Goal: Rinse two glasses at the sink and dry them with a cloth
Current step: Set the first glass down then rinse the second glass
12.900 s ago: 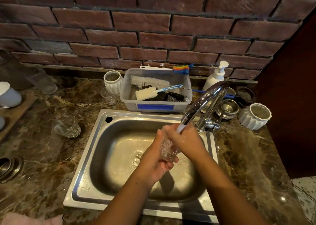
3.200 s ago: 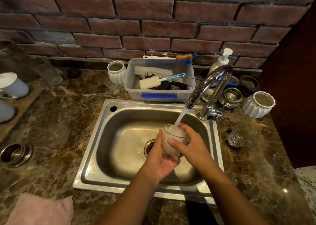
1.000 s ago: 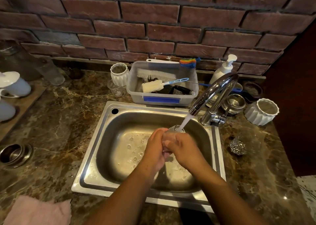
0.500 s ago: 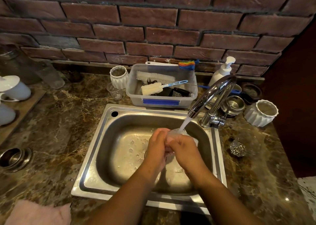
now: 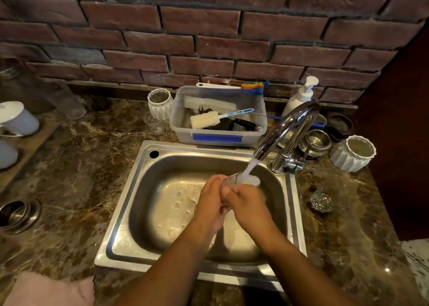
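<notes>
Over the steel sink (image 5: 130,210) both my hands hold a clear glass (image 5: 243,180) under the running tap (image 5: 285,129). My left hand (image 5: 212,203) wraps its left side and my right hand (image 5: 249,204) grips it from the right. Water streams into the glass mouth; most of the glass is hidden by my fingers. A second clear glass (image 5: 321,202) stands on the marble counter right of the sink. A pink cloth (image 5: 48,290) lies at the counter's front left corner.
A plastic tub (image 5: 218,138) of brushes sits behind the sink, with a soap pump (image 5: 299,96) and white ribbed pots (image 5: 351,153) nearby. Steel bowls (image 5: 314,143) stand by the tap. White mugs (image 5: 17,119) on a wooden board and steel lids (image 5: 17,216) occupy the left counter.
My hands have stayed under the stream, shifting the glass slightly; the glass now tilts toward the spout. The second glass has not moved.
</notes>
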Demonstrator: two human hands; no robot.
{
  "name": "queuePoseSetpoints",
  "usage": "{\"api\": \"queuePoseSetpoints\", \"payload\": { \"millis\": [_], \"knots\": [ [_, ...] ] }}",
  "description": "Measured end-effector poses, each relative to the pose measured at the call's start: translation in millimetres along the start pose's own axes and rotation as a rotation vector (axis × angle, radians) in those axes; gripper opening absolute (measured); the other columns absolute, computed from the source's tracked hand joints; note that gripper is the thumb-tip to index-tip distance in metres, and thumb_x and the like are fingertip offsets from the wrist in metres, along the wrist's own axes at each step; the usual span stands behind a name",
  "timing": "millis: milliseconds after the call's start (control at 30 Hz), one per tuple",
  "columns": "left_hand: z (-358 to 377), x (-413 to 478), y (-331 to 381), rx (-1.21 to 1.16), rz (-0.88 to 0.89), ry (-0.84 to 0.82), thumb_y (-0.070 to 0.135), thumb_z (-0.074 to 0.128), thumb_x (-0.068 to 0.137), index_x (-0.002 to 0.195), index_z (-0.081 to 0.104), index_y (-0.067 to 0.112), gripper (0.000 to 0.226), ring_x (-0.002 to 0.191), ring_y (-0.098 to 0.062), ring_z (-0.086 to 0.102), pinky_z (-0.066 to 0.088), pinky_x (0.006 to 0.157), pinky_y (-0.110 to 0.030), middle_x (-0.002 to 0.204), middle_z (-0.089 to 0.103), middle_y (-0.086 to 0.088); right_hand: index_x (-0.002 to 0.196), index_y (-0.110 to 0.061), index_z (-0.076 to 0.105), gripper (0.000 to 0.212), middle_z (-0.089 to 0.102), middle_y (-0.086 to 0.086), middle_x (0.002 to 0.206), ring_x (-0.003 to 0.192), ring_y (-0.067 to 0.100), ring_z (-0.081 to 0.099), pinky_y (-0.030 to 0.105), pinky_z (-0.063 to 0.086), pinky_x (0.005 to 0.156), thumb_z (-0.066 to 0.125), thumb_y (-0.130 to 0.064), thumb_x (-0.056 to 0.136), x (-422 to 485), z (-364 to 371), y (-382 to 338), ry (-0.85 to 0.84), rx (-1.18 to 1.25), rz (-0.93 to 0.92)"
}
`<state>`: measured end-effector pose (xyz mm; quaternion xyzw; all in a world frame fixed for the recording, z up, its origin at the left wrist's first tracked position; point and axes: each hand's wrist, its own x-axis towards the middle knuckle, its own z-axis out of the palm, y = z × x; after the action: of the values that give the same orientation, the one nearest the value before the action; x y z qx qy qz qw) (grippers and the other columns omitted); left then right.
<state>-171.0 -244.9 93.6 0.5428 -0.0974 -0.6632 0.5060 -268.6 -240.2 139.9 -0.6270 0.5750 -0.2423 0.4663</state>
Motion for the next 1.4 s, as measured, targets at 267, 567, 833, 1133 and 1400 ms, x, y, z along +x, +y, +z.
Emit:
{"api": "queuePoseSetpoints", "payload": {
  "millis": [267,567,833,1133,1400],
  "knots": [
    [-18,7,35,0.185,-0.405,-0.100,0.033,0.069,0.086,0.103,0.071,0.010,0.028,0.059,-0.016,0.058,0.046,0.048,-0.024,0.078,0.066,-0.007,0.108,-0.033,0.069,0.024,0.070,-0.010,0.107,0.099,0.008,0.062,0.030,0.051,0.086,0.048,-0.039,0.097,8,-22,26,-0.312,-0.423,-0.402],
    [-6,6,-2,0.274,0.217,-0.025,0.029,0.049,0.102,0.097,0.065,0.016,0.021,0.079,-0.022,0.067,0.053,0.064,-0.033,0.098,0.070,-0.015,0.084,-0.012,0.074,0.026,0.074,0.006,0.082,0.084,0.020,0.071,0.051,0.056,0.088,0.052,-0.016,0.098,7,-5,9,-0.090,0.181,-0.006],
    [-8,6,35,0.145,-0.341,-0.188,0.036,0.057,0.094,0.097,0.066,0.011,0.026,0.049,-0.014,0.051,0.037,0.041,-0.021,0.074,0.063,-0.007,0.117,-0.025,0.069,0.024,0.072,-0.002,0.116,0.108,0.013,0.064,0.026,0.049,0.094,0.058,-0.032,0.097,7,-29,10,-0.254,-0.637,-0.503],
    [1,-1,17,0.135,0.043,0.032,0.031,0.049,0.102,0.095,0.066,0.013,0.026,0.073,-0.015,0.062,0.044,0.060,-0.027,0.083,0.067,-0.008,0.088,-0.020,0.072,0.023,0.073,-0.004,0.083,0.079,0.008,0.066,0.030,0.054,0.078,0.052,-0.019,0.100,3,-11,5,-0.086,-0.144,-0.219],
    [-4,3,35,0.120,-0.230,-0.020,0.031,0.058,0.095,0.093,0.067,0.013,0.020,0.060,-0.016,0.056,0.041,0.047,-0.023,0.083,0.066,-0.009,0.108,-0.025,0.070,0.020,0.073,0.000,0.108,0.103,0.016,0.065,0.037,0.051,0.095,0.054,-0.033,0.099,2,-18,11,-0.174,-0.515,-0.416]
  ]
}}
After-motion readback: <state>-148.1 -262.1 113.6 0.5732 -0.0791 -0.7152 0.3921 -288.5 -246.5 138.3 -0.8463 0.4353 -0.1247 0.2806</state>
